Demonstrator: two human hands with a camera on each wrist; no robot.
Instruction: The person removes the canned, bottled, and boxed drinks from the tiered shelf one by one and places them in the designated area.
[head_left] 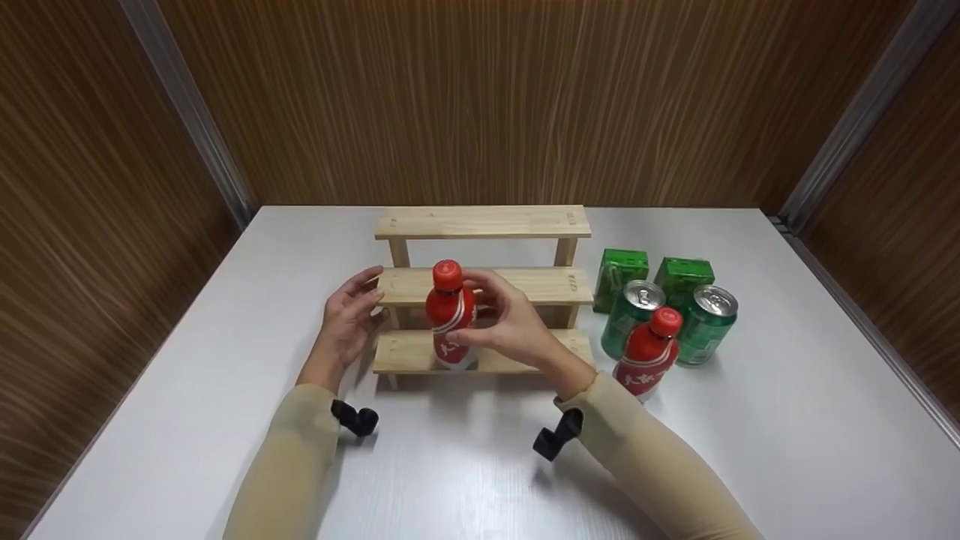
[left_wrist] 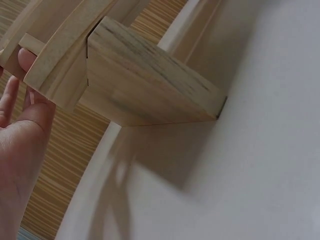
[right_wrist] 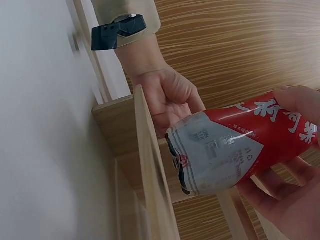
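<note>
A red plastic drink bottle with a red cap is in my right hand, thumb on one side and fingers on the other. Its pale base shows above the lowest board of a three-step wooden rack, with a gap between them in the right wrist view. My left hand grips the left end of the rack's middle board, its fingertips at the board's edge. Beyond the bottle, this same hand appears in the right wrist view.
Right of the rack, a second red bottle stands by two green cans. Behind them are two green cartons. Everything rests on a white table, with wood-grain panels at the back and sides.
</note>
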